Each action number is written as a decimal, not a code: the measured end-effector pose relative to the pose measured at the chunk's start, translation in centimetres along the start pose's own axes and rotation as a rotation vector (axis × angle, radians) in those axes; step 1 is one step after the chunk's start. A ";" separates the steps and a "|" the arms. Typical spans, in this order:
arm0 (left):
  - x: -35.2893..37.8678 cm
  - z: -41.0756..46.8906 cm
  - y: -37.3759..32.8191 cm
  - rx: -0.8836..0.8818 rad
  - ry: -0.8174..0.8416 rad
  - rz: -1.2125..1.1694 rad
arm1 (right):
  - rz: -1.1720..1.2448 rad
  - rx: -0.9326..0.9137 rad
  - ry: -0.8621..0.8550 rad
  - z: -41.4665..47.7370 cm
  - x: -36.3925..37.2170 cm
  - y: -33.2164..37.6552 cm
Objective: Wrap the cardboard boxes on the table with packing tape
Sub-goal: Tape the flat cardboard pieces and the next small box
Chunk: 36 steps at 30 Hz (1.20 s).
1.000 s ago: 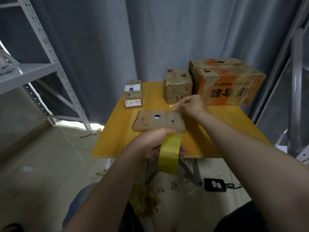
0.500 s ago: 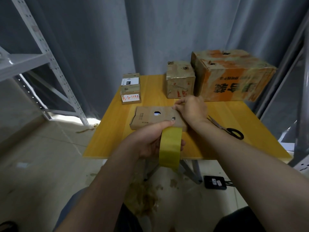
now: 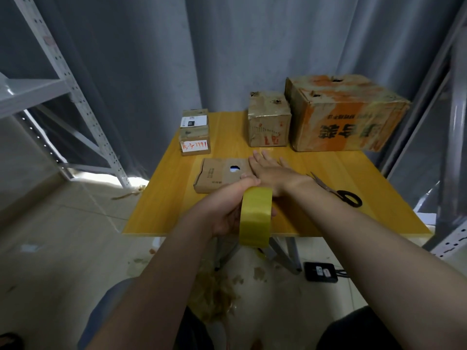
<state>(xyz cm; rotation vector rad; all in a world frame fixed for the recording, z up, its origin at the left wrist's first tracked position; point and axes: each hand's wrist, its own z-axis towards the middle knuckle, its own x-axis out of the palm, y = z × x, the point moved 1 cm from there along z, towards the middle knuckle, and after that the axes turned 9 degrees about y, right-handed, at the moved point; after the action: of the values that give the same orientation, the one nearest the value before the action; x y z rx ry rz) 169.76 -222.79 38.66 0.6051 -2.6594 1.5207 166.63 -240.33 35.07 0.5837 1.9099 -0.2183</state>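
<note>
A flat brown cardboard box with a hole in its top lies in the middle of the yellow table. My right hand lies flat on the box's right part, fingers straight. My left hand grips a roll of yellow packing tape upright over the table's near edge, just in front of the box. Behind stand a medium taped box, a large orange-printed box and two small stacked boxes.
Black-handled scissors lie on the table right of my right wrist. Grey metal shelving stands left, more shelving uprights at the right edge. A black power strip and tape scraps lie on the floor under the table.
My right hand came down from pinching the tape end above the box's far right corner and now presses flat on the box. The left hand with the roll stayed near the table's front edge.
</note>
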 end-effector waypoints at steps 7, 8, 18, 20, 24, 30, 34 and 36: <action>1.0 -1.7 1.4 -0.030 -0.012 0.027 | -0.010 0.001 0.041 -1.7 0.7 1.2; 1.2 -2.1 2.1 -0.036 -0.015 0.029 | -0.002 -0.006 0.034 -2.3 1.0 1.3; 2.5 -4.3 7.7 -0.012 -0.049 0.022 | -0.026 0.010 -0.042 -6.7 4.1 2.2; 2.6 -4.3 8.4 0.023 -0.062 -0.015 | -0.056 0.030 -0.071 -6.7 4.4 2.2; 2.5 -4.0 8.7 0.079 -0.047 -0.073 | 0.033 0.003 -0.106 -6.9 4.3 2.2; 2.9 -3.4 8.7 0.037 -0.076 -0.033 | 0.278 0.255 -0.487 -10.3 2.6 -1.0; 3.2 -3.6 8.5 0.041 -0.121 0.028 | 0.233 0.606 -0.356 -13.4 1.4 -5.0; 3.4 -3.8 8.5 0.044 -0.137 0.031 | 0.248 0.627 -0.240 -14.5 1.5 -6.0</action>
<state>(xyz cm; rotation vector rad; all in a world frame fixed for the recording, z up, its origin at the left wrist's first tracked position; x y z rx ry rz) 163.04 -216.89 34.36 0.6979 -2.7537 1.6064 151.43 -239.17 38.94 1.1463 1.5033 -0.7052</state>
